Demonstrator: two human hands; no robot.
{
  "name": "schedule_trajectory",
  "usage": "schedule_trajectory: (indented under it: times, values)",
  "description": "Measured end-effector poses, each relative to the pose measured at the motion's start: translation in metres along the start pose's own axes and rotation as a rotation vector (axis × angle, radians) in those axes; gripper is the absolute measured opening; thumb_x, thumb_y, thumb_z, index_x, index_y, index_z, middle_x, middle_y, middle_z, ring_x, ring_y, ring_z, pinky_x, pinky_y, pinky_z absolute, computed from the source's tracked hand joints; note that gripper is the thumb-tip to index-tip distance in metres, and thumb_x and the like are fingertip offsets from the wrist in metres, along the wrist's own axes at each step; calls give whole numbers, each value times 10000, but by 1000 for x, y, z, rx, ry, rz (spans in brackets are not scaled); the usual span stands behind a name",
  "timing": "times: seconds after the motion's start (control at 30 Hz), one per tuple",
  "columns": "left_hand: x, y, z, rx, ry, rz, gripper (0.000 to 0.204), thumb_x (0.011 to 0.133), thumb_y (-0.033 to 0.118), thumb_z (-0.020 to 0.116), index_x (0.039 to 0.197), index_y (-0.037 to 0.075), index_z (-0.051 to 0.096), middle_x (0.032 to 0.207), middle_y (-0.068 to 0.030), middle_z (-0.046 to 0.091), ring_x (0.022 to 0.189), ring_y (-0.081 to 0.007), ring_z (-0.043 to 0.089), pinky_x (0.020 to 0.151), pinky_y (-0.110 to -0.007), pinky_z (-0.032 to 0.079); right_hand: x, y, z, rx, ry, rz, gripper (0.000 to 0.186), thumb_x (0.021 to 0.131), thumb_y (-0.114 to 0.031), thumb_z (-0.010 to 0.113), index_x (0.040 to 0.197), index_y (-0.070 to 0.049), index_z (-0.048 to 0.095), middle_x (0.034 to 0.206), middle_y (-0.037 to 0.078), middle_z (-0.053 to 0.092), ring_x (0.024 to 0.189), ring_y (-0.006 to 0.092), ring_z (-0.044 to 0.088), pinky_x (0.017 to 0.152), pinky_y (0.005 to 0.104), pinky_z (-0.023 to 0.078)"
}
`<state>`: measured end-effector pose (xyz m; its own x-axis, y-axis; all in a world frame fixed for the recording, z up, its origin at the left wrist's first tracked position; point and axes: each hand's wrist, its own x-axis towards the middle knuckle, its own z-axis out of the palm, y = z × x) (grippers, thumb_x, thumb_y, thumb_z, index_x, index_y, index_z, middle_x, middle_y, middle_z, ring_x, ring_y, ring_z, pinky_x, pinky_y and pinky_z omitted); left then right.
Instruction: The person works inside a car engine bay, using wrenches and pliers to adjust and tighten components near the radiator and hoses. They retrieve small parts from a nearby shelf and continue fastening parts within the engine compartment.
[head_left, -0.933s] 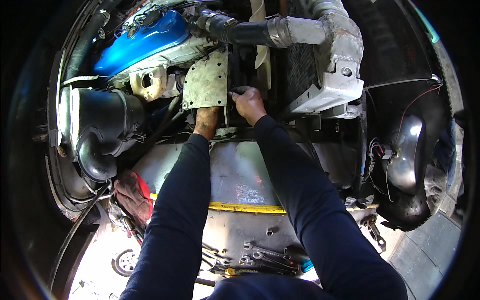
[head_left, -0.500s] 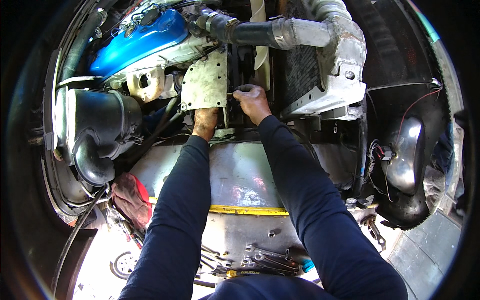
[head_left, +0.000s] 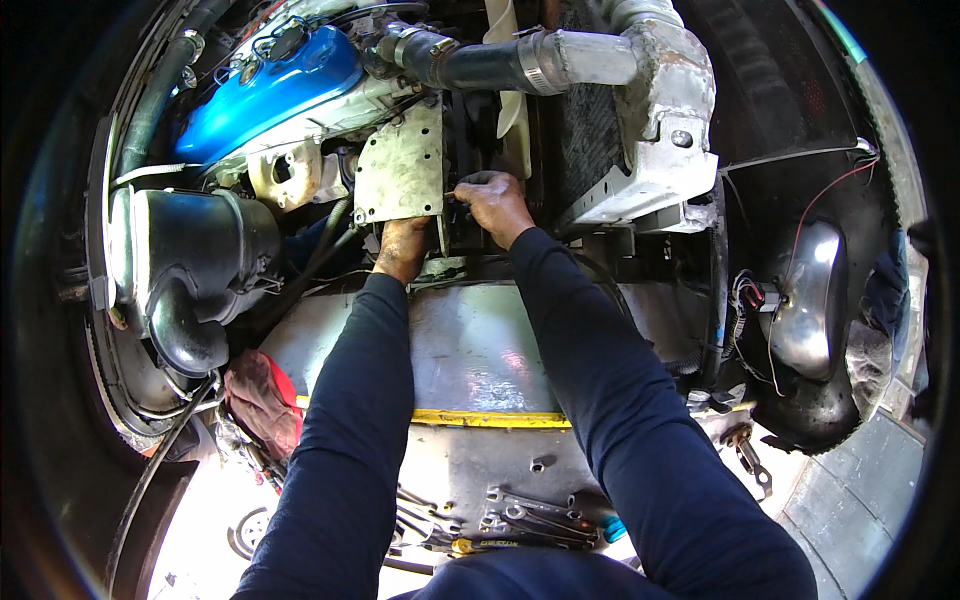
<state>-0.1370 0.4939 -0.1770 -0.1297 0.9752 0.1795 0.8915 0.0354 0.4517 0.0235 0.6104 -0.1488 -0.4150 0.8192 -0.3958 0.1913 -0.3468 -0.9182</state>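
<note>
Plate (head_left: 400, 165): pale metal with small holes near its edges, set just beyond the left hand (head_left: 404, 248) and to the left of the right hand (head_left: 497, 208)
Plate handling: stiffness and some weight are suggested by the flat metal; breakage is hardly to be feared, though its mottled face may be found slippery if greasy
Plate grip: best taken by the lower edge and the right side, with the corners treated as possibly sharp
Left hand: tucked at the plate's lower edge, fingers hidden; whether anything is gripped cannot be told
Right hand: held apart from the left, just beside the plate's right edge, thumb and forefinger set close; any small thing pinched there cannot be made out
Hose (head_left: 490, 68): black, run beyond the right hand
Wrenches (head_left: 540, 504): laid on the near side of both hands
</note>
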Motion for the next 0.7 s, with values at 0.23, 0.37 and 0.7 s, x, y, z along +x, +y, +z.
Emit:
schedule_trajectory:
  times: [0.23,0.37,0.7]
  values:
    - [1,-4,2,-672,-12,-433,448,833,-29,616,1263,84,673,1333,-185,637,1284,-351,574,1068,-411,464,7,6,0,-128,-8,-76,221,821,-167,761,949,13,756,819,56,714,681,139,623,627,307,507]
    - [-14,-4,-3,-832,-140,-691,278,880,41,658,1156,51,690,1192,-181,696,1169,-292,648,987,-377,509,-1,-3,-7,-78,-16,-10,203,828,-168,764,935,5,763,795,53,710,690,144,633,633,311,508]
    - [-25,50,-33,400,-211,-69,91,622,98,744,710,78,748,767,-178,712,762,-334,727,704,-431,562,5,12,-58,-288,1,-102,234,864,-199,719,866,33,747,775,66,699,662,160,620,644,332,496]
